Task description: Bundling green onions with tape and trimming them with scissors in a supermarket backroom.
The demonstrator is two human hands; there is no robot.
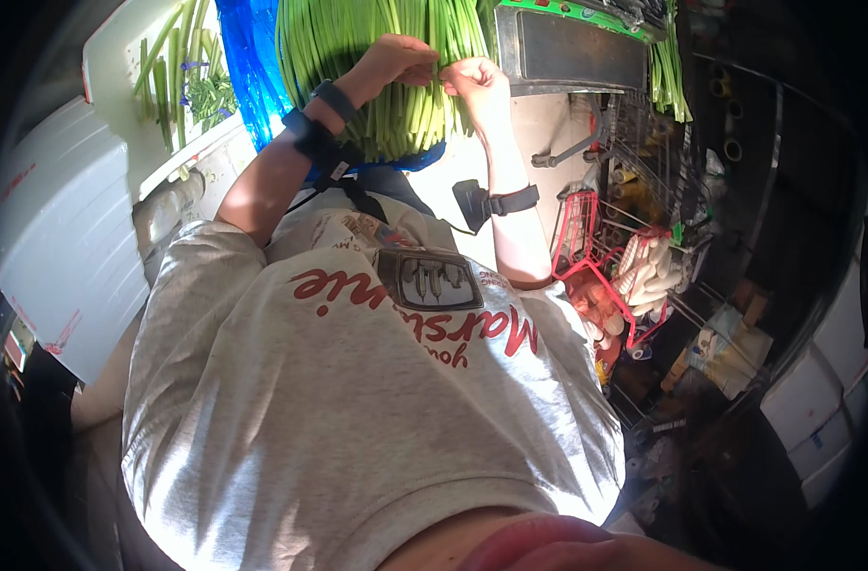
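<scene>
A thick bundle of long green stems [377, 114], which look like garlic scapes, lies in front of me on blue plastic. Over its right part my left hand [396, 60] reaches in with thumb and fingers pinched together. Close beside it, at the bundle's right edge, my right hand [476, 80] is also closed in a pinch. The fingertips of both hands almost meet above the stems. Whatever is between them is too small or hidden to name. Dark straps circle both wrists.
Blue plastic sheeting [248, 71] hangs left of the bundle. Farther left, a white foam box [106, 57] holds loose stems and small purple flowers, near a white foam panel [68, 228]. A dark flat panel with a green edge [576, 49] and a red wire basket [578, 233] are right.
</scene>
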